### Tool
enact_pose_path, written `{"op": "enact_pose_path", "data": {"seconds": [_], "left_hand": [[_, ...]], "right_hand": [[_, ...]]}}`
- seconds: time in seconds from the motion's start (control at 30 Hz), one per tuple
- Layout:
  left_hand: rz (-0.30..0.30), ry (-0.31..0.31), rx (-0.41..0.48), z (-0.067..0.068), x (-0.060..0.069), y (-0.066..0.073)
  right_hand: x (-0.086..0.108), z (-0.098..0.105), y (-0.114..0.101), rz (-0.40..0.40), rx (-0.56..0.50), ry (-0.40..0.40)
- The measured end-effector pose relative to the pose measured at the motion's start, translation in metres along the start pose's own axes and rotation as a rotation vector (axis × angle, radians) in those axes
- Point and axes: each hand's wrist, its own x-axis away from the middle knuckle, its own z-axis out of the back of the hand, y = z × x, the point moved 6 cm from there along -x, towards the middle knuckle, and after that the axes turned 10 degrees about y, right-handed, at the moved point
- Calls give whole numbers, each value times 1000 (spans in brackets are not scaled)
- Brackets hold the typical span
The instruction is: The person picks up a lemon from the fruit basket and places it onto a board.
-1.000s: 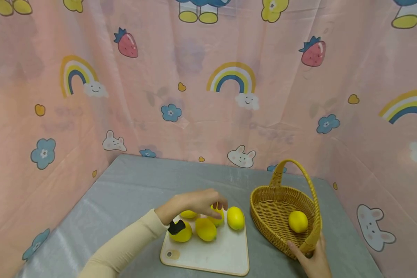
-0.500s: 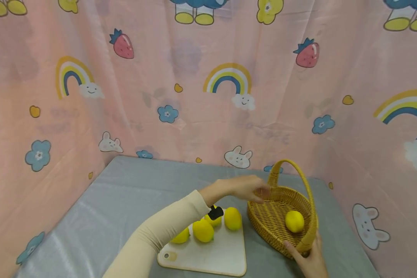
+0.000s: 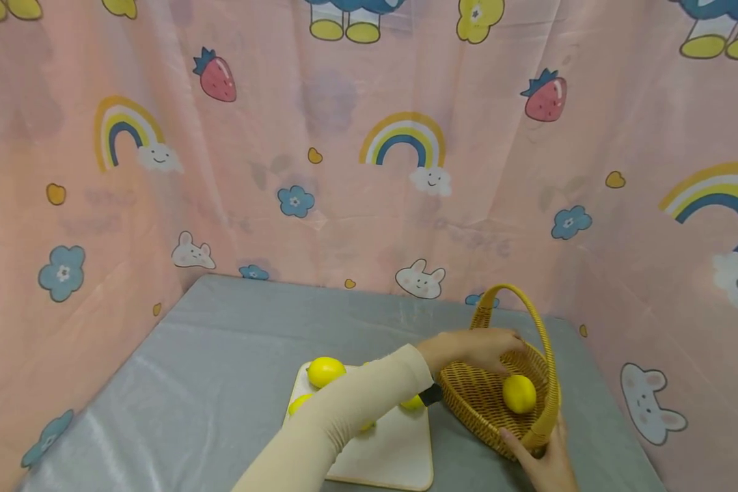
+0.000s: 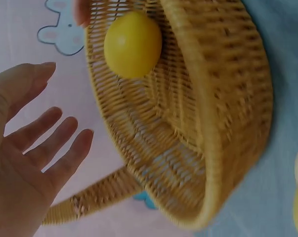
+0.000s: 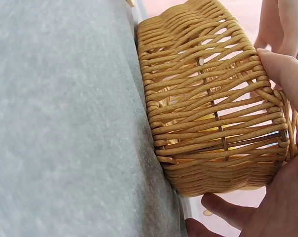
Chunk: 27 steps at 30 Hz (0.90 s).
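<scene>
My left hand (image 3: 492, 348) is over the wicker basket (image 3: 470, 403), beyond a yellow lemon (image 3: 519, 394) lying inside. In the left wrist view the left hand (image 4: 27, 133) has loosely spread fingers and holds nothing; the lemon (image 4: 133, 44) sits apart from it. My right hand (image 3: 550, 458) grips the basket's near end by the handle base. The right wrist view shows this hand (image 5: 287, 197) with its thumb at the rim and fingers along the woven side (image 5: 213, 118).
A white cutting board (image 3: 393, 451) lies left of the basket, bearing several lemons, including one at its far left corner (image 3: 326, 372). My left sleeve (image 3: 344, 417) covers part of them. A grey cloth (image 3: 221, 383) covers the table; a pink patterned curtain (image 3: 332, 239) stands behind.
My left hand has moved right, from above the lemons on the board to over the basket. The right hand keeps its grip on the basket, and the lemon inside stays in place.
</scene>
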Motion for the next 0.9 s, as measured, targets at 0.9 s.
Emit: {"op": "enact_pose_path", "data": {"seconds": [0.9], "left_hand": [[748,114,-50,-40,-23,0]], "right_hand": [[0,-15,-5,42,-57,12]]}}
